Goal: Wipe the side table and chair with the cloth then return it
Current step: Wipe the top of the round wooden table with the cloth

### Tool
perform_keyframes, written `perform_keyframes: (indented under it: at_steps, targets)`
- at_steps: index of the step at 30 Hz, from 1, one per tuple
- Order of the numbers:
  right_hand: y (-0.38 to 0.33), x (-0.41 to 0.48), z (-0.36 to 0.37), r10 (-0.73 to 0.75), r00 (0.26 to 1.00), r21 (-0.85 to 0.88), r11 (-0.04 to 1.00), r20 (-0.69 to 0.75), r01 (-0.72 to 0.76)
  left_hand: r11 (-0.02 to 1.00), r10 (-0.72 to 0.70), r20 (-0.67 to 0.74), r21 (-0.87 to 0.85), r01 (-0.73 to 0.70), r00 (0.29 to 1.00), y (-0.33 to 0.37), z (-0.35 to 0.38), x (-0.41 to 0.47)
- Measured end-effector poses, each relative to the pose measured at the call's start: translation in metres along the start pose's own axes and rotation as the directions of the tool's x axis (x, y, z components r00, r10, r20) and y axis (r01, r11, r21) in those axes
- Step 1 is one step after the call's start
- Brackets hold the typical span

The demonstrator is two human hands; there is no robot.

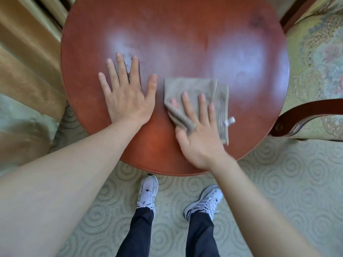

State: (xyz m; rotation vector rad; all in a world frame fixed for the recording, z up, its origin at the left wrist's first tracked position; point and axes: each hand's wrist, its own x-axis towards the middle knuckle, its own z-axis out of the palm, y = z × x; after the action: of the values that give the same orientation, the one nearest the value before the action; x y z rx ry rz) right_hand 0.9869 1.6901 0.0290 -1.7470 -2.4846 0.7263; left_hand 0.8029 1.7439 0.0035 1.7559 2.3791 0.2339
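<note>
A round reddish-brown side table fills the upper middle of the head view. A grey-beige folded cloth lies on its near right part. My right hand presses flat on the cloth, with a fold of it pinched between thumb and index finger. My left hand rests flat on the bare tabletop just left of the cloth, fingers spread, holding nothing. The chair, with floral upholstery and a dark wooden arm, stands to the right of the table.
Tan curtains hang at the left beside the table. A pale green carpet with swirl patterns covers the floor. My feet in white sneakers stand just under the table's near edge.
</note>
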Motion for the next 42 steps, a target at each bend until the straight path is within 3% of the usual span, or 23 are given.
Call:
perform_keyframes:
  at_steps: [6,15,22,25,30,34,42]
  targets:
    - [-0.004,-0.023,0.012,0.045,0.999,-0.021,0.999,0.017,-0.044,1.0,0.012,0.011,0.01,-0.012,1.0,0.001,-0.001,-0.003]
    - [0.018,0.136,-0.034,0.065,0.998,-0.073,0.995,-0.012,-0.065,0.999,0.009,0.042,0.036,-0.01,0.999,0.001,-0.001,0.002]
    - [0.026,0.25,-0.074,0.135,0.989,-0.048,0.99,0.062,-0.133,0.996,0.009,0.077,0.087,-0.016,0.997,0.001,-0.001,0.009]
    - [0.014,0.241,-0.073,0.142,0.987,0.014,0.99,0.074,-0.143,0.996,0.006,0.089,0.086,-0.014,0.996,0.001,-0.001,0.009]
    - [0.002,0.121,-0.033,-0.054,0.998,-0.018,0.998,0.022,0.054,0.997,0.016,0.079,0.069,-0.021,0.997,0.001,-0.001,0.009]
    - [-0.004,0.041,-0.002,0.01,0.998,0.01,1.0,-0.062,-0.01,0.997,0.019,0.074,0.075,-0.025,0.997,0.0,0.0,0.01]
    - [0.041,0.124,-0.033,0.172,0.964,-0.103,0.975,-0.205,-0.196,0.995,-0.008,0.075,0.096,0.001,0.997,0.002,0.0,0.011]
